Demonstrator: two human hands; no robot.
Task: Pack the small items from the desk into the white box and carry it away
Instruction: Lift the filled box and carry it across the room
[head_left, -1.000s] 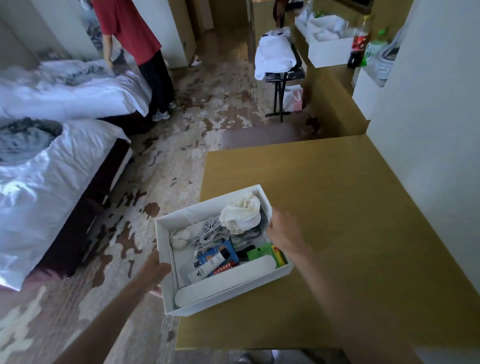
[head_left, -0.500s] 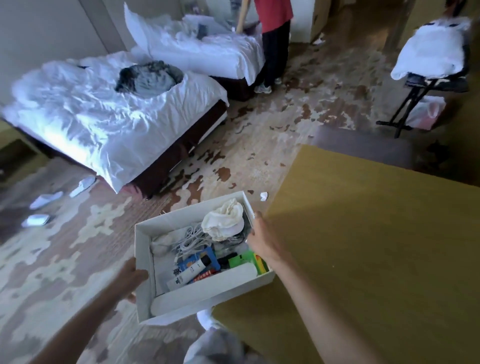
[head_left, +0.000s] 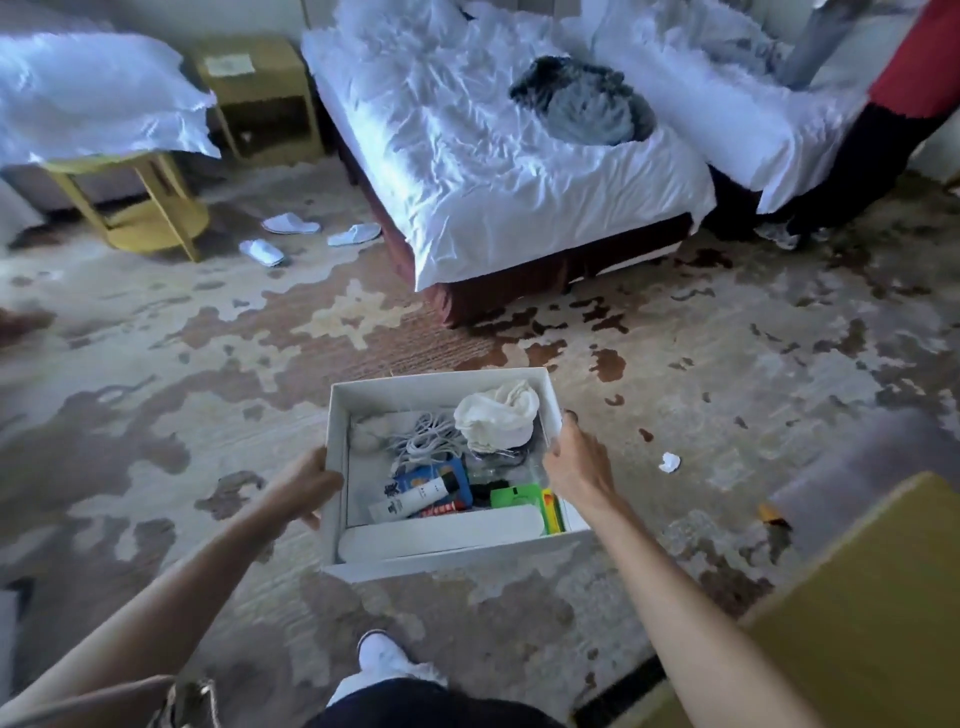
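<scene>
- A white box, rectangular, open-topped and made of stiff matte card, is held in the air above a patterned carpet, clear of the desk whose yellow-brown corner shows at lower right.
- The left hand clasps the box's left wall, fingers curled under and around the edge; the right hand grips the right wall, thumb inside the rim and fingers wrapped outside.
- Inside the box, a crumpled off-white cloth fills the far right corner, soft and bunched.
- Beside it lies a loose tangle of pale cable.
- A white tube with a black cap rests at a slant across a blue packet.
- A bright green packet and a yellow one sit against the right wall.
- A long, smooth white oblong piece with rounded ends lies along the near wall.
- Beyond the box stands a bed with rumpled white sheets and a grey bundle on top.
- White slippers lie scattered on the mottled beige-and-brown carpet near a round yellow side table.
- A small scrap of crumpled white paper sits on the floor to the right of the box.
- The wearer's white shoe shows below the box.
</scene>
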